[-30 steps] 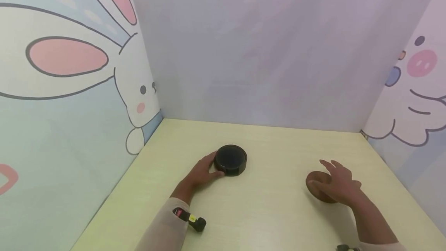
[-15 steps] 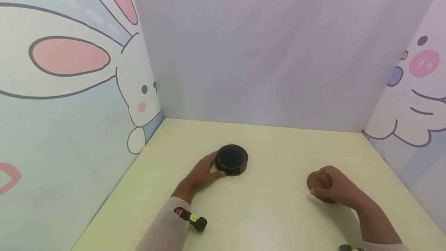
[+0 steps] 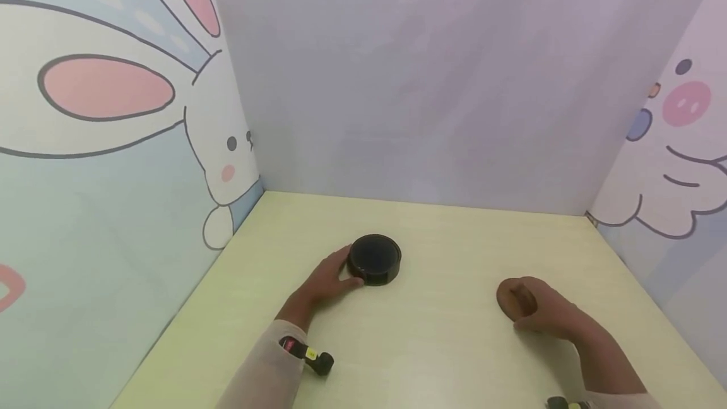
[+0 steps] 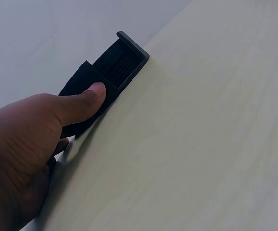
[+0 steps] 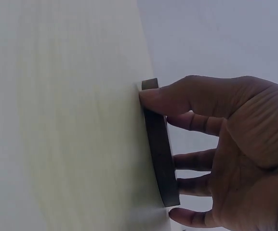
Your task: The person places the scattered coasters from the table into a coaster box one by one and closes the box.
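Note:
A round black coaster holder [image 3: 375,259] stands on the table, left of the middle. My left hand [image 3: 329,278] grips its left side, the thumb lying along the near wall. In the left wrist view, a cut-out with a ribbed inside shows in the holder [image 4: 81,82], just beyond the thumb. At the right, my right hand [image 3: 548,309] holds a thin, round brown coaster [image 3: 507,300] by its edge. The right wrist view shows the coaster [image 5: 160,154] edge-on, with the thumb on its rim and fingers behind it. Whether the coaster touches the table is unclear.
The pale wood-grain table [image 3: 431,333] extends between the hands. A plain greyish-lilac cloth wall [image 3: 420,81] closes off the back. Side walls with a cartoon rabbit [image 3: 224,144] and a cartoon pig [image 3: 687,106] flank the table.
My right hand's raised fingers have come down over the brown coaster and now curl at its edge. My left hand and the black holder stay in place.

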